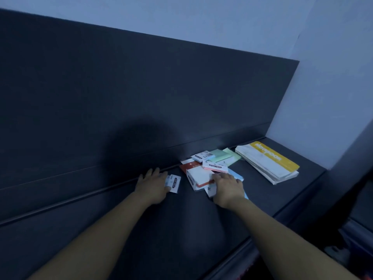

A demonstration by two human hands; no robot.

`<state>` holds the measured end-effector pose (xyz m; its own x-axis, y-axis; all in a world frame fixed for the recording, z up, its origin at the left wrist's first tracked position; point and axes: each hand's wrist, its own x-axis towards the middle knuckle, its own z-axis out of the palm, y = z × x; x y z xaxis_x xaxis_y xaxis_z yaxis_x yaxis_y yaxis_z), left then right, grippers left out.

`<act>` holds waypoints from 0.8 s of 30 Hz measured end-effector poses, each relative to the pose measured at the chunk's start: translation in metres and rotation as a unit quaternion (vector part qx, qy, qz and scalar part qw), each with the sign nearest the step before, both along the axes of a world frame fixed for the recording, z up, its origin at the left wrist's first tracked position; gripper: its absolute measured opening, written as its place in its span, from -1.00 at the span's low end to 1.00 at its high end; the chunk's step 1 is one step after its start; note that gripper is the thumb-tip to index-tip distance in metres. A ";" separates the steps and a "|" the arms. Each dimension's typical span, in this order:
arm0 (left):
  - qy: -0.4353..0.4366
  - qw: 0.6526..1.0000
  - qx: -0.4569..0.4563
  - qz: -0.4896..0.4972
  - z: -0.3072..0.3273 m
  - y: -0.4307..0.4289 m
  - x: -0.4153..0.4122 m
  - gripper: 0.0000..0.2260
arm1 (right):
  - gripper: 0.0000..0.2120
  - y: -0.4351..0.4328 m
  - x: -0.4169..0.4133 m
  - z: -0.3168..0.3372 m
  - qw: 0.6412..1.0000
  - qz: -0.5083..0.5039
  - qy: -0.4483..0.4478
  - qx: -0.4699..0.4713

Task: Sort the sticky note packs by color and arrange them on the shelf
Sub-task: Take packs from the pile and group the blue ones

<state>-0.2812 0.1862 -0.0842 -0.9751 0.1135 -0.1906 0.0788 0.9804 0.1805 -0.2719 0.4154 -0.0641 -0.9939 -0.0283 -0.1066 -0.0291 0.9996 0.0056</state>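
"STICKY NOTE", white letters on a black label, on the pink pack [215,166] just past the fingertips of the right hand [229,186]. Same "STICKY NOTE" label, turned sideways, on the white pack [174,183] touching the thumb side of the left hand [154,184]. Farther beyond the right hand, another pack [198,157] has a similar black label, too small to read. Off to the right of the right hand, the yellow notebook cover [272,156] has an upside-down white word, apparently "notebook". Other print blurred.
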 end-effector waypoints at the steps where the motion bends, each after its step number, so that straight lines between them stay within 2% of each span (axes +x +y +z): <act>1: -0.010 1.000 0.007 0.006 -0.001 0.001 -0.003 -0.43 | -0.31 0.002 -0.004 -0.002 1.000 0.007 -0.003 0.002; 5: 0.014 0.999 0.029 0.023 0.001 0.004 -0.011 -0.46 | -0.44 0.007 -0.015 -0.007 0.998 0.047 0.029 0.020; 9: 0.049 0.997 0.025 0.045 0.001 0.005 -0.007 -0.45 | -0.64 0.004 -0.016 -0.006 0.988 0.089 0.116 0.049; 13: 0.061 0.996 0.035 0.053 0.003 -0.001 0.002 -0.45 | -0.71 -0.009 -0.007 0.001 0.977 0.107 0.170 0.074; 16: 0.043 0.992 0.095 0.064 0.008 -0.009 0.009 -0.58 | -0.75 -0.023 0.008 0.013 0.965 0.125 0.214 0.080; 17: 0.032 0.988 0.132 0.072 0.009 -0.012 0.012 -0.62 | -0.70 -0.028 0.011 0.016 0.962 0.120 0.232 0.082; 19: 0.017 0.979 0.185 0.088 0.011 -0.019 0.020 -0.69 | -0.62 -0.038 0.018 0.019 0.960 0.111 0.251 0.047; 20: 0.011 0.975 0.200 0.095 0.012 -0.023 0.024 -0.72 | -0.66 -0.043 0.024 0.020 0.962 0.112 0.248 0.030; 22: 0.001 0.969 0.223 0.106 0.013 -0.031 0.034 -0.75 | -0.87 -0.054 0.035 0.024 0.961 0.104 0.255 -0.036; 24: -0.007 0.959 0.254 0.124 0.016 -0.041 0.045 -0.78 | -0.85 -0.064 0.044 0.024 0.963 0.086 0.232 -0.110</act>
<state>-0.2358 0.1457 -0.0677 -0.9817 -0.0403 -0.1862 -0.1522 0.7539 0.6392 -0.2277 0.3512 -0.0405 -0.9118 -0.1671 0.3750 -0.2391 0.9587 -0.1542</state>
